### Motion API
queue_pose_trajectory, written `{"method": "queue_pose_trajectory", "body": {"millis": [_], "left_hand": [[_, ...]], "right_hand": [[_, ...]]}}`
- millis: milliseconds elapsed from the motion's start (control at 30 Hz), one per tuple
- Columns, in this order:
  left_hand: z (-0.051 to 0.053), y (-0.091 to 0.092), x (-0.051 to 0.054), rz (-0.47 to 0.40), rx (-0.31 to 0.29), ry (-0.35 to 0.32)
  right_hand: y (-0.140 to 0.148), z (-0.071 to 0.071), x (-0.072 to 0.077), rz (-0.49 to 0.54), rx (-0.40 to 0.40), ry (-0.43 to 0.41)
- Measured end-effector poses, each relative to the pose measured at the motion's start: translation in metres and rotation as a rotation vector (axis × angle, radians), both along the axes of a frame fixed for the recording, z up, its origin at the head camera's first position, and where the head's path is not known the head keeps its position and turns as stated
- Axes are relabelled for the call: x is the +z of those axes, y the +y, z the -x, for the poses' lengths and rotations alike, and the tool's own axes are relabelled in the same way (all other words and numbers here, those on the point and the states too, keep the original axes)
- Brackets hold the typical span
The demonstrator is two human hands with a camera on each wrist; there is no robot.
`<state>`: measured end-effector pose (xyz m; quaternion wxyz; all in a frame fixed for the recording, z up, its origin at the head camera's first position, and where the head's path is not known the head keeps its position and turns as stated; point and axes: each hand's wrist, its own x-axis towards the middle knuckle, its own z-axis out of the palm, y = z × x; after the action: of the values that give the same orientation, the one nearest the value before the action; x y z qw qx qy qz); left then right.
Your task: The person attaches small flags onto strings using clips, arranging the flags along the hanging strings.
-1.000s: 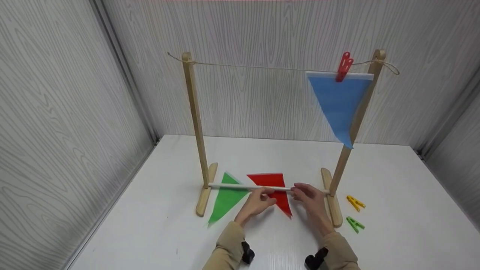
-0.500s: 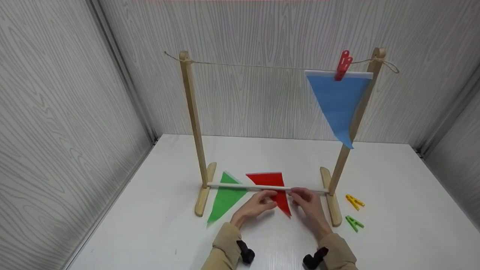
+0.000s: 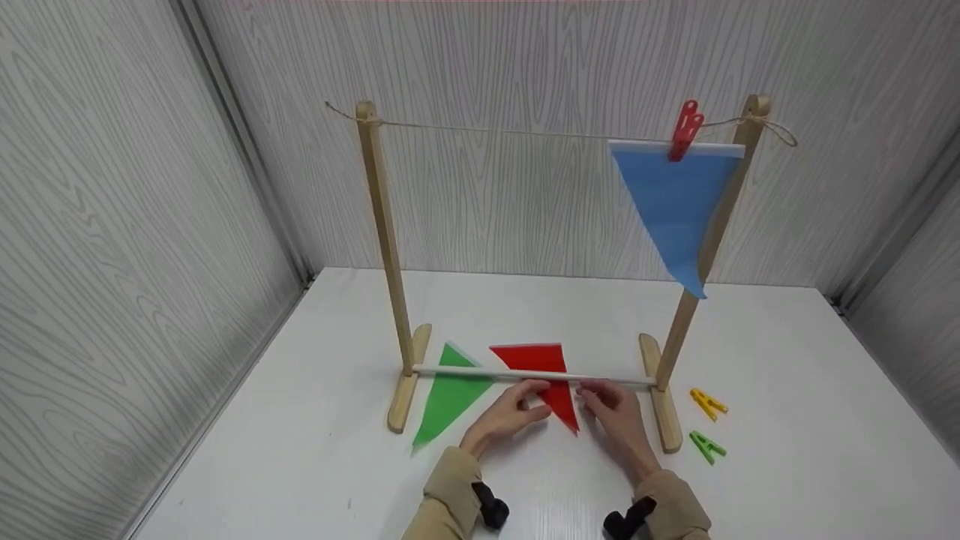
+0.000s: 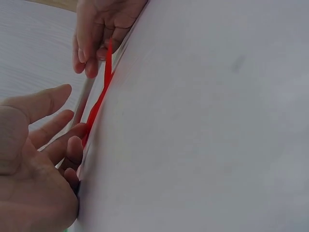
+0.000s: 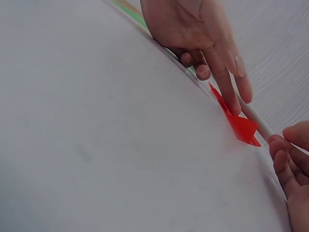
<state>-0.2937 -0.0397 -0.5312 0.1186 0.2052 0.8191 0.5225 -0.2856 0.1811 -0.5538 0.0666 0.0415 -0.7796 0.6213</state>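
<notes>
A red pennant (image 3: pixel 536 357) lies on the white table, partly under the white crossbar (image 3: pixel 465 371) of a wooden stand. My left hand (image 3: pixel 504 417) is at its left side, fingers loosely bent; in the left wrist view the fingertips (image 4: pixel 79 129) meet the red cloth. At its right edge is my right hand (image 3: pixel 619 420), which grips nothing; its thumb stands apart from the fingers in the right wrist view. A green pennant (image 3: pixel 450 409) lies to the left under the same bar. From the string hangs a blue pennant (image 3: pixel 671 202), held by a red clothespin (image 3: pixel 685 132).
The stand's left post (image 3: pixel 386 240) and right post (image 3: pixel 679 330) rise on either side, with the string (image 3: pixel 510 133) between their tops. A yellow clothespin (image 3: pixel 708 404) and a green clothespin (image 3: pixel 707 447) lie right of the stand. Wood-grain panels surround the table.
My right hand has drawn slightly down, off the crossbar. My left hand has shifted a little lower too. The pennants and clothespins keep their places.
</notes>
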Motion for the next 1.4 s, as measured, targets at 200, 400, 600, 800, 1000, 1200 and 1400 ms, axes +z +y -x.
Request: {"method": "queue_pose_trajectory", "body": {"millis": [200,400,600,800,1000,1200,1400], "left_hand": [[0.0,0.001,0.0,-0.006,-0.004,0.008],[0.0,0.002,-0.001,-0.057,-0.034,-0.008],[-0.001,0.003,-0.001,-0.014,-0.029,0.025],[-0.002,0.003,-0.002,0.045,0.006,0.058],[-0.009,0.005,-0.003,0.172,0.041,0.047],[-0.011,0.006,-0.002,0.277,0.022,0.079],[-0.011,0.004,-0.002,0.259,-0.023,0.128]], "right_hand": [[-0.001,-0.002,0.001,-0.064,0.001,0.051],[0.0,-0.002,-0.002,-0.115,-0.019,0.097],[-0.001,-0.001,-0.005,-0.179,-0.039,0.108],[-0.001,-0.004,-0.004,-0.206,-0.032,0.056],[-0.003,-0.006,-0.004,-0.239,-0.043,0.036],[-0.004,-0.005,-0.005,-0.241,-0.054,0.045],[-0.004,-0.004,-0.006,-0.233,-0.057,0.062]]}}
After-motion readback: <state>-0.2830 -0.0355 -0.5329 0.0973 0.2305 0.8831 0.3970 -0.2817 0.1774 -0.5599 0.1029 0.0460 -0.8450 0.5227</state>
